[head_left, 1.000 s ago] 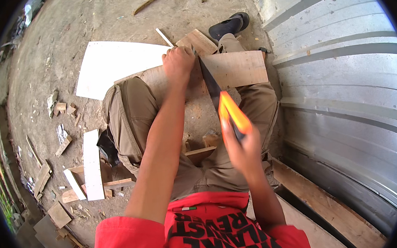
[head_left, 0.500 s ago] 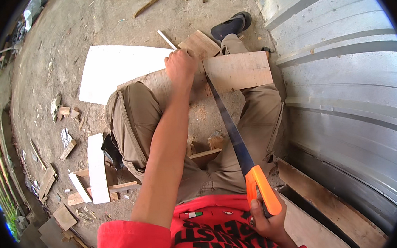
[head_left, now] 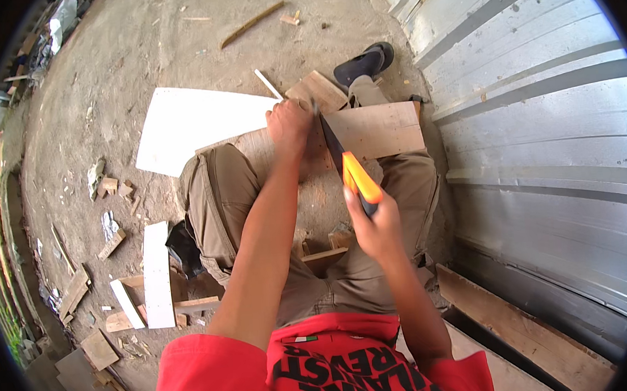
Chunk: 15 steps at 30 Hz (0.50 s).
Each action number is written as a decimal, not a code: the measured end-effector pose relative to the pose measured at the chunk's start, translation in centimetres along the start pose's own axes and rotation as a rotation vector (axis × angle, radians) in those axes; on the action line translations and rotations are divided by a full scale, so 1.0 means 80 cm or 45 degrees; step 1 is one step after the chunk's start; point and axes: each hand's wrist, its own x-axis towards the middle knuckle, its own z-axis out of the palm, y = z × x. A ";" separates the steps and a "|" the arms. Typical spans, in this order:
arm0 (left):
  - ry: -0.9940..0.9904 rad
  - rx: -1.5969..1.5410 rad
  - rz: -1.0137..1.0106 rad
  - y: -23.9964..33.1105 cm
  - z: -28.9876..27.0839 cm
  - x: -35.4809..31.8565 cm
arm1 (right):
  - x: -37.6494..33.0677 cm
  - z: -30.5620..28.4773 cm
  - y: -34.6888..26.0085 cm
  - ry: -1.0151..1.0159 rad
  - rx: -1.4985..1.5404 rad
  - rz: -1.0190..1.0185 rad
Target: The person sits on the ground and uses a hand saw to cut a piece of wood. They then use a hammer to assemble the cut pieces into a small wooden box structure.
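A wooden board (head_left: 376, 131) lies across my knees. My left hand (head_left: 290, 124) is closed over it, just left of a cut line, with the fingertips curled out of sight. My right hand (head_left: 375, 224) grips the orange and black handle of a handsaw (head_left: 362, 177). The saw's dark blade crosses the board at the cut, right beside my left hand. Much of the blade is beyond the board's near edge, its tip pointing away from me. Beneath my left forearm, the board's left part is partly hidden.
A white panel (head_left: 203, 123) lies on the ground at the far left, near a small wooden piece (head_left: 317, 91). Scrap wood and a white strip (head_left: 158, 275) lie to my left. A corrugated metal wall (head_left: 535, 136) stands close on my right, with long planks (head_left: 515, 323) along its base.
My right hand has pushed the saw forward, away from my body, so its handle is now close to the board. My left hand stays on the board.
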 end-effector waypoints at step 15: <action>-0.045 -0.005 -0.008 0.004 0.016 -0.008 | 0.071 0.028 0.003 0.094 -0.140 -0.060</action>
